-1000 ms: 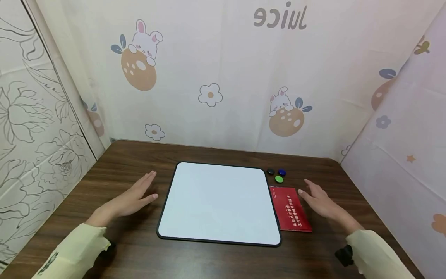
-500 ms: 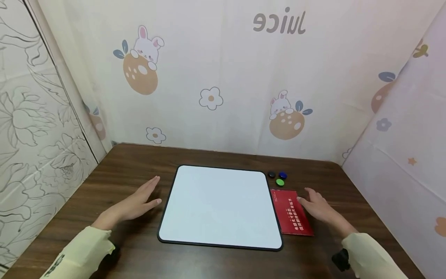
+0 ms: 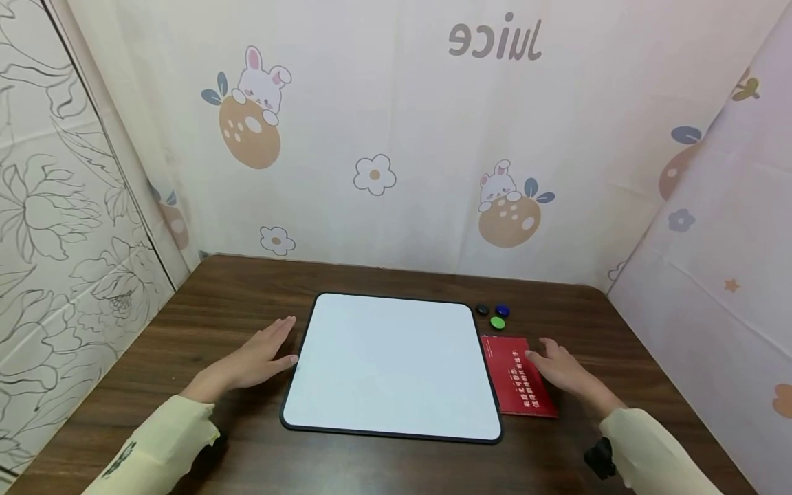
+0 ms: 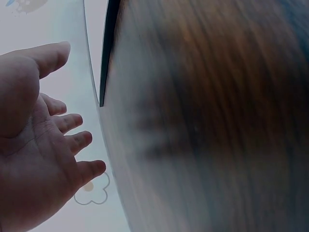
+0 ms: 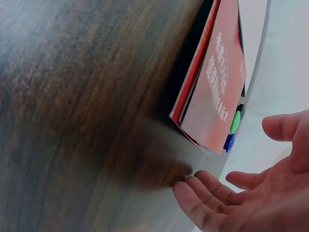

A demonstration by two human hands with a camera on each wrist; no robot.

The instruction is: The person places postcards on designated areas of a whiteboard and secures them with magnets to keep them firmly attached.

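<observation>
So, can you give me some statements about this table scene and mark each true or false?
1. The white board lies between the left hand and the right hand. True.
2. The green disc is nearer the red booklet than the blue disc is. True.
3. The red booklet is left of the white board. False: it is on the right.
4. The right hand is clenched in a fist. False: its fingers are loosely extended.

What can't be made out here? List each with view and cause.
Inside of the red booklet: head view, hidden by its cover.
Its smallest print: head view, too small.
White board: left wrist view, cut off by top edge.
Black disc: right wrist view, partly hidden by the green disc.
</observation>
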